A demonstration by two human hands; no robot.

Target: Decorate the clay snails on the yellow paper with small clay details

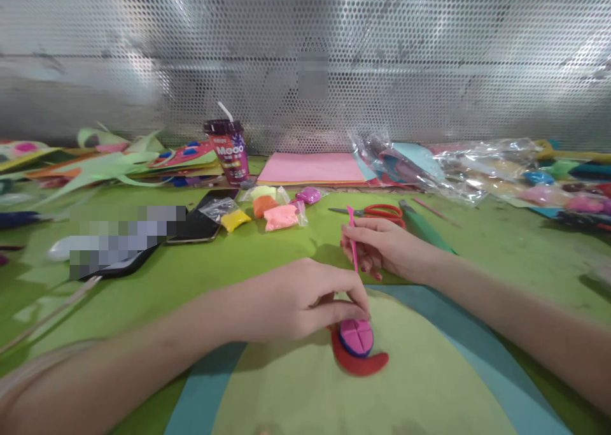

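Observation:
My left hand [310,298] reaches over the paper with its fingers bent and its thumb and fingertips closed at the upper edge of a round pink clay disc [357,336]. Crossed grooves mark the disc's face, and a dark blue layer rims it. Curving below and left of the disc is a red clay crescent [363,365]. Both lie on a pale yellow-green paper circle [296,390] over a blue sheet [200,390]. Beyond it, my right hand [382,247] pinches a thin pink modelling tool [354,247], held upright with its lower end close to my left hand.
Behind my right hand are red-handled scissors [384,213] and a green-handled cutter [427,228]. Bagged clay pieces [281,217] lie mid-table. Phones [203,218] are to the left. A drink cup [231,151] and pink paper [312,167] stand before the perforated metal wall [267,53].

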